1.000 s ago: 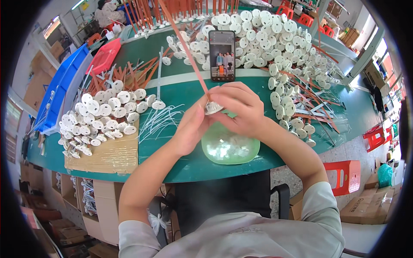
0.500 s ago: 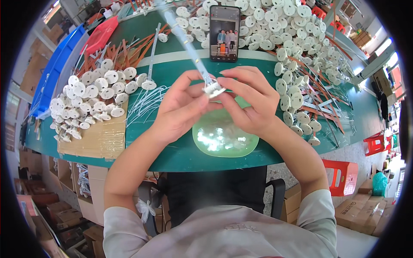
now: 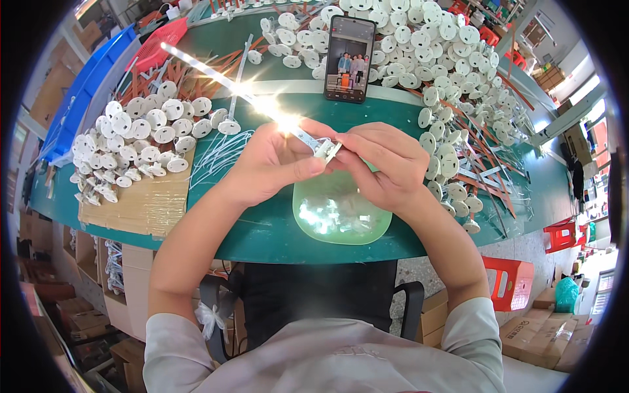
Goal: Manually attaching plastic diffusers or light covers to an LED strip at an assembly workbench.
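Observation:
In front of me a narrow LED strip [image 3: 209, 75] slants up to the far left, with bright starry light along it. At its near end is a small white round base [image 3: 332, 154], tilted nearly on edge. My left hand [image 3: 272, 164] is closed around this end, thumb against the base. With fingertips pinched together, my right hand [image 3: 390, 160] grips the base's right edge; anything smaller between those fingers is hidden. Below both hands lies a translucent green dish [image 3: 344, 226] with shiny small contents that I cannot make out. Thin white wires [image 3: 216, 160] lie left of my left hand.
Many similar white round bases [image 3: 134, 134] are heaped on cardboard [image 3: 131, 213] at left, and a larger heap [image 3: 452, 59] fills the far right, with brown strips among them. A phone [image 3: 349, 59] stands at the back. Blue [image 3: 85, 98] and red [image 3: 160, 46] trays sit far left.
The strip has swung down to the left and now shines brightly. The base has turned more on edge, and my right fingers have drawn together at its edge. The whole view has shifted slightly.

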The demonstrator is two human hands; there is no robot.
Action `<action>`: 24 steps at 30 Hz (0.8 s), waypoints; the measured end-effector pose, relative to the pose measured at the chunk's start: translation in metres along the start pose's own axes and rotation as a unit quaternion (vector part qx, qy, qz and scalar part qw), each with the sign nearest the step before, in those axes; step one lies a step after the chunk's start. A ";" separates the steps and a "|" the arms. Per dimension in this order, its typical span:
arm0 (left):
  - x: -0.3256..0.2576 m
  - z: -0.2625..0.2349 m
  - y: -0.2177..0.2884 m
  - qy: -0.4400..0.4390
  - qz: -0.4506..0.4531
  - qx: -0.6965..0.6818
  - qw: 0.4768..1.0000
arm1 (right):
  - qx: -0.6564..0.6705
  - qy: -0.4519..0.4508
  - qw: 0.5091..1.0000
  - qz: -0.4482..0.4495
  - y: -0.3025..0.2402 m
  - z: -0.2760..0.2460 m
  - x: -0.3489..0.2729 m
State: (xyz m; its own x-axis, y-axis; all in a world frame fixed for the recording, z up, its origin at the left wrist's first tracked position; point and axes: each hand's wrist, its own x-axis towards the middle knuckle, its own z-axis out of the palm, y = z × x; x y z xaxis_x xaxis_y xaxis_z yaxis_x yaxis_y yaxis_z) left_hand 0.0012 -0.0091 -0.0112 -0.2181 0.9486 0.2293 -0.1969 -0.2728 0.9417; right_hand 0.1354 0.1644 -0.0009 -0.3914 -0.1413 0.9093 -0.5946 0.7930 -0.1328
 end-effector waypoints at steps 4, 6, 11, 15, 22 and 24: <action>0.002 -0.003 -0.002 0.001 -0.010 -0.009 1.000 | 0.008 -0.015 0.998 0.054 0.001 0.000 -0.002; 0.001 -0.004 0.001 -0.015 -0.015 -0.062 0.998 | 0.033 -0.031 0.996 0.071 0.003 -0.003 0.001; 0.001 -0.004 -0.004 -0.006 0.017 0.003 1.000 | 0.039 -0.039 0.996 0.063 0.005 -0.004 -0.003; 0.001 0.001 -0.006 0.007 0.018 -0.019 1.000 | 0.043 -0.043 0.992 0.111 0.002 -0.005 0.000; 0.002 0.003 -0.010 0.039 0.065 -0.016 0.997 | 0.090 -0.041 0.971 0.218 -0.002 -0.001 0.002; 0.001 0.006 -0.012 0.063 0.092 0.027 0.993 | 0.076 -0.036 0.975 0.205 -0.003 -0.001 0.002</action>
State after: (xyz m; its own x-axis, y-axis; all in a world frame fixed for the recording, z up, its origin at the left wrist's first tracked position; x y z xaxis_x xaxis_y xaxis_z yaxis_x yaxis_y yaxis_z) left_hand 0.0090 -0.0041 -0.0205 -0.3640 0.8547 0.3702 -0.0909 -0.4281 0.8991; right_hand 0.1370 0.1619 0.0016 -0.6630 0.1241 0.7383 -0.4727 0.6954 -0.5413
